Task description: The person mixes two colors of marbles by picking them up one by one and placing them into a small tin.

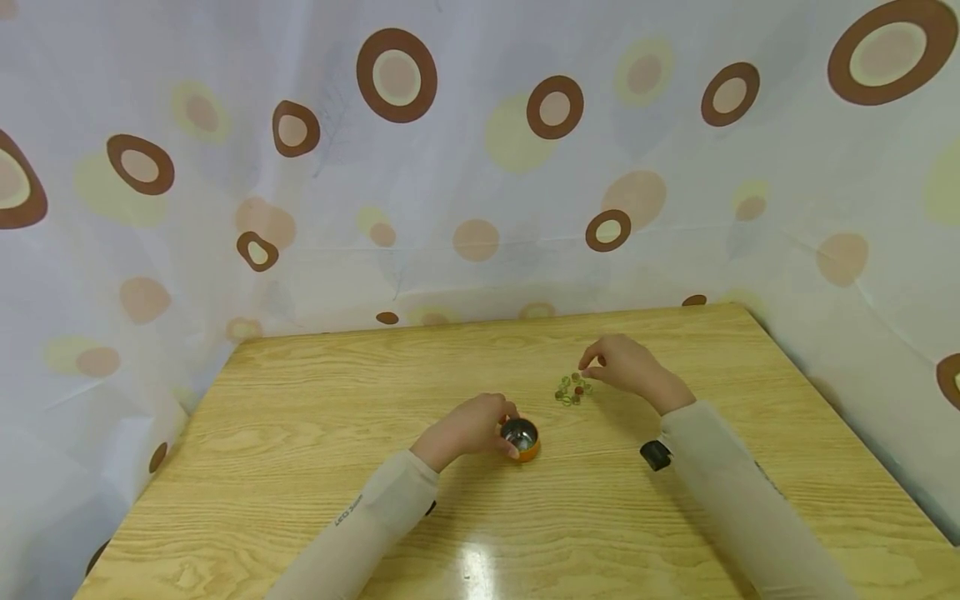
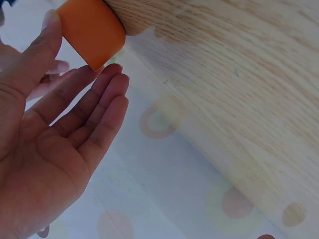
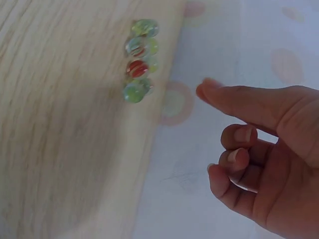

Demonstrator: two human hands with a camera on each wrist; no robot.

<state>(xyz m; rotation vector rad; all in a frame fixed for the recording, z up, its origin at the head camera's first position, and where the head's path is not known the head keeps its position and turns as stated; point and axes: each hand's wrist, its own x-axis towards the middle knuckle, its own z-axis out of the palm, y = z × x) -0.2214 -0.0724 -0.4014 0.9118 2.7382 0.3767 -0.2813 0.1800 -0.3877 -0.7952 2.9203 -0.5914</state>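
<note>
My left hand (image 1: pixel 474 422) grips a small cup (image 1: pixel 528 454), orange outside and shiny metal inside, its mouth facing up on the table. In the left wrist view the thumb and index finger hold the orange cup (image 2: pixel 92 32) from either side, while the other fingers of the left hand (image 2: pixel 55 144) extend loosely. Several glass marbles (image 1: pixel 579 390), greenish and red, lie clustered to the right of the cup and farther back. Just above their right side hovers my right hand (image 1: pixel 626 364), thumb and index finger close together. The right wrist view shows the marbles (image 3: pixel 137 68) apart from the right hand (image 3: pixel 264 149), with no marble visible in its fingers.
The wooden table (image 1: pixel 337 400) spreads around both hands. A white curtain (image 1: pixel 465 167) with brown and yellow circles stands behind it and along both sides. Below the right sleeve a black wrist device (image 1: pixel 656 455) sticks out.
</note>
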